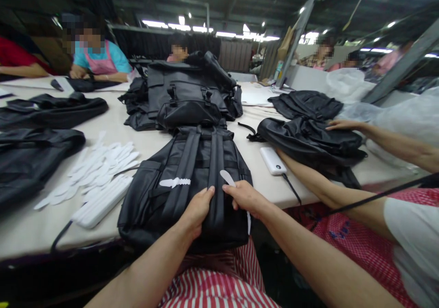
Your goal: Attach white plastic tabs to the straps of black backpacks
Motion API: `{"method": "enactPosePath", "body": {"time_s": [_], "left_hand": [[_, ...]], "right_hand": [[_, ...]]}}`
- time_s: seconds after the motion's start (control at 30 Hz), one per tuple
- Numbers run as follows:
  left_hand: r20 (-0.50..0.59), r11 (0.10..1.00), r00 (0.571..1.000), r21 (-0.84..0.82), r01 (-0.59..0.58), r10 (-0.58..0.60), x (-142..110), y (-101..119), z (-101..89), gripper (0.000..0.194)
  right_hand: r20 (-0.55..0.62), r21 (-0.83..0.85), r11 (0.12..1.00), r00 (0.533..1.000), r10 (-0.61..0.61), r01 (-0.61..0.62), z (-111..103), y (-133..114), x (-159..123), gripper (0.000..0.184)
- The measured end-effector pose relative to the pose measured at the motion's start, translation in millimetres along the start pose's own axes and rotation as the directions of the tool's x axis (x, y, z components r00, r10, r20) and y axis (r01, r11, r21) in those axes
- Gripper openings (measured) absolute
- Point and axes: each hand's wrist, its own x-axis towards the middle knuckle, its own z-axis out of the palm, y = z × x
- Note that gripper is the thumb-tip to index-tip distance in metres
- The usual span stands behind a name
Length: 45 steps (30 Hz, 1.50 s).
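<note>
A black backpack (pixel 192 161) lies in front of me on the table edge, its two padded straps facing up. My left hand (pixel 200 211) is closed around the lower part of the straps, thumb on top. Beside it, my right hand (pixel 246 198) pinches a white strip (pixel 227 177) with a rounded end by the right strap. A white piece also shows below that hand; whether it is the same strip I cannot tell. Another white notched strip (pixel 175 182) lies across the left strap. Loose white strips (pixel 103 166) are piled left of the backpack.
More black backpacks (pixel 185 88) are stacked behind mine, with others (pixel 34 157) at the left. A white corded device (pixel 103 202) lies at the left, another (pixel 273 160) at the right. A co-worker's hands (pixel 339 125) touch a black bag (pixel 308 136). Other people sit farther back.
</note>
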Motion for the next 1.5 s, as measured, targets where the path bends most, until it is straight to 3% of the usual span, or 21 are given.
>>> {"method": "enactPosePath", "body": {"time_s": [0.1,0.2,0.3,0.4,0.47,0.6,0.7,0.83,0.97,1.1,1.2,1.37,1.5], "left_hand": [[0.015,0.998,0.998,-0.039,0.056,-0.056,0,2,-1.4,0.023],[0.001,0.996,0.997,-0.04,0.075,-0.075,-1,5,-1.2,0.022],[-0.028,0.998,0.998,0.008,0.057,-0.057,0,5,-1.1,0.022],[-0.05,0.998,0.999,0.065,0.014,-0.011,1,5,-3.1,0.027],[-0.055,0.995,0.998,0.091,-0.031,0.036,1,7,-5.2,0.03],[-0.059,0.981,0.99,0.155,-0.119,0.13,2,14,-7.8,0.039],[-0.061,0.968,0.987,0.215,-0.129,0.146,1,17,-6.8,0.041],[-0.104,0.954,0.986,0.285,-0.097,0.132,-1,19,-4.7,0.043],[-0.119,0.919,0.978,0.379,-0.112,0.168,-3,23,-2.3,0.045],[-0.105,0.901,0.977,0.413,-0.129,0.188,-6,27,1.4,0.042],[-0.112,0.895,0.979,0.433,-0.104,0.168,-6,26,1.6,0.045],[-0.086,0.888,0.984,0.45,-0.098,0.153,-3,24,-1.1,0.046],[-0.059,0.886,0.992,0.458,-0.075,0.114,1,27,0.1,0.044]], "right_hand": [[-0.121,-0.204,0.954,0.961,-0.247,0.219,-20,3,8,0.02],[-0.053,-0.39,0.823,0.882,-0.468,0.414,-27,5,15,0.024],[0.067,-0.519,0.744,0.888,-0.455,0.42,-16,5,20,0.02],[0.058,-0.617,0.704,0.913,-0.405,0.352,-1,3,25,0.011],[0.067,-0.606,0.696,0.897,-0.437,0.385,4,2,27,0.008],[0.167,-0.441,0.69,0.808,-0.565,0.574,1,-3,27,0.007],[0.203,-0.352,0.68,0.762,-0.615,0.643,-5,-7,24,0.013],[0.341,-0.258,0.716,0.755,-0.561,0.649,-11,-10,23,0.015],[0.49,0.006,0.916,0.798,-0.351,0.4,-15,-10,28,0.015],[0.561,0.144,0.968,0.789,-0.249,0.203,-15,-11,42,0.02],[0.603,0.103,0.982,0.775,-0.187,0.156,-15,-14,51,0.019],[0.669,-0.081,0.957,0.727,-0.154,0.277,-22,-21,59,0.02],[0.657,-0.183,0.934,0.744,-0.117,0.308,-26,-23,60,0.023]]}}
